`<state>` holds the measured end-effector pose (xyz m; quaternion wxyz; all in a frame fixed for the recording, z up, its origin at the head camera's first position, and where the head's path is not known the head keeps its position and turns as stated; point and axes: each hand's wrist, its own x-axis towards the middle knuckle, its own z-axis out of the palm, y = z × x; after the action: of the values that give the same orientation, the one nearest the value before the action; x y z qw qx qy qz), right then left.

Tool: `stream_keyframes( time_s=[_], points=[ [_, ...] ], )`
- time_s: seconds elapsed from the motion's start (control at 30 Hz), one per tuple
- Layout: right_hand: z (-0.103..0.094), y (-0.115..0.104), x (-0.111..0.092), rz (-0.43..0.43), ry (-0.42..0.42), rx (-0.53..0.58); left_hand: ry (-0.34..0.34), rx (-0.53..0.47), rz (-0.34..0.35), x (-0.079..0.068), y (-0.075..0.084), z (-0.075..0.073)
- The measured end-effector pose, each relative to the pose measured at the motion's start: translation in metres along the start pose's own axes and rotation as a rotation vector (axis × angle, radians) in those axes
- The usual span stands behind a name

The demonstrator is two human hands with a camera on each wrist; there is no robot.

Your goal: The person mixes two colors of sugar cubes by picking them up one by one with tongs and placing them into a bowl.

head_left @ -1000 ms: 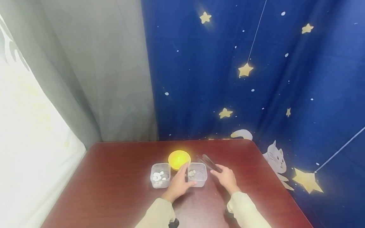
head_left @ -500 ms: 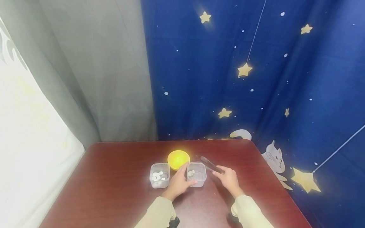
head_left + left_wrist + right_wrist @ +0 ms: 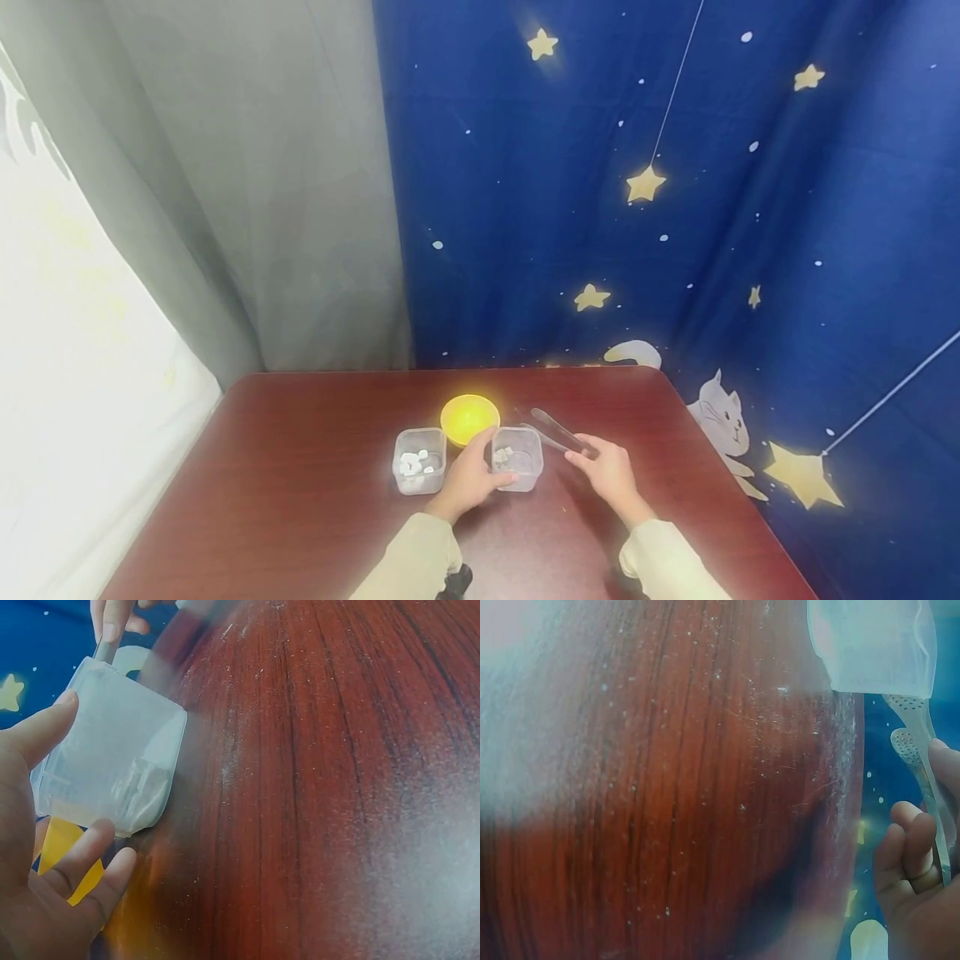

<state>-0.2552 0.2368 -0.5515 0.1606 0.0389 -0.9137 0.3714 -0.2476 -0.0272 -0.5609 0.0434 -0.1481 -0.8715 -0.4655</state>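
Note:
My left hand point(image 3: 468, 479) grips a clear plastic container point(image 3: 527, 477), thumb along its front side and fingers round its left side. A few small pale pieces point(image 3: 503, 456) lie at the container's left inside. My right hand point(image 3: 609, 473) holds a pair of tongs point(image 3: 558, 429), their arms spread apart and pointing left, close to the container's right back corner. In the right wrist view, the perforated ends of the tongs point(image 3: 906, 747) show near the container point(image 3: 877, 649), with nothing between them. The left wrist view shows the container point(image 3: 112, 742) between thumb and fingers.
A second clear container point(image 3: 405, 483) with several white pieces point(image 3: 412, 463) stands left of my left hand. Behind the two containers is a yellow bowl point(image 3: 470, 419). All stand on a dark red wooden table point(image 3: 315, 467), with grey and blue curtains point(image 3: 525, 208) past its far edge.
The tongs' arms come together half a second ago and are spread apart again now. My right hand has shifted slightly to the right. My left hand stays on the container.

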Motion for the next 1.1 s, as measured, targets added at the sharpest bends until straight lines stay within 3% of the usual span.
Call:
stream_keyframes(
  time_s=[0.33,0.87,1.1],
  points=[
    [-0.004,0.000,-0.001,0.011,0.007,0.018,-0.006,0.035,0.040,0.002,-0.004,0.001],
    [-0.019,-0.002,-0.002,-0.022,0.034,0.073,0.043,0.018,-0.032,-0.010,0.005,0.011],
    [-0.025,-0.009,-0.004,-0.003,-0.062,0.217,0.092,0.019,-0.036,-0.016,0.009,0.016]
  ],
)
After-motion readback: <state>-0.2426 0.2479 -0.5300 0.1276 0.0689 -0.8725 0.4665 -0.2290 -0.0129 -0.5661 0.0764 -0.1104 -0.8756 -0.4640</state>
